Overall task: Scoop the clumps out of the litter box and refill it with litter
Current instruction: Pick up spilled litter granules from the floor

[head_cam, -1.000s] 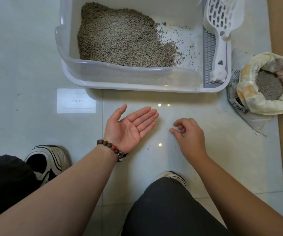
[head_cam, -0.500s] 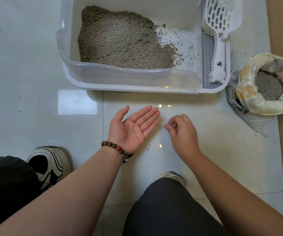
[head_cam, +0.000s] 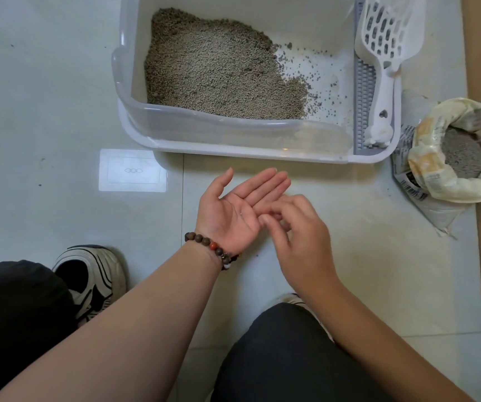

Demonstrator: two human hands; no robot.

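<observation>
- Nearest the camera, two dark-trousered knees and a white-and-black sneaker [head_cam: 94,281] rest on the pale tiled floor [head_cam: 30,111].
- Just beyond, the left hand [head_cam: 238,208] lies palm up, fingers straight and together, pointing up and right toward the box; it holds nothing, and a brown beaded bracelet [head_cam: 211,249] circles its wrist.
- Right hand [head_cam: 298,230] is beside it with its back to the camera, fingers loosely curled, their tips touching the left hand's palm edge; whether they pinch anything cannot be told.
- Farther out sits the translucent white plastic litter box [head_cam: 135,111], its long axis running left to right, on the floor well apart from the hands.
- Grey-brown granular litter [head_cam: 219,71] is heaped in the box's left part, with scattered grains to the right.
- White slotted plastic scoop [head_cam: 384,68] lies along the box's right end over a grey grille, handle toward the person, slotted head pointing away.
- Right of the box stands an open cream-and-yellow litter bag [head_cam: 430,169], top rolled down, grey litter showing inside.
</observation>
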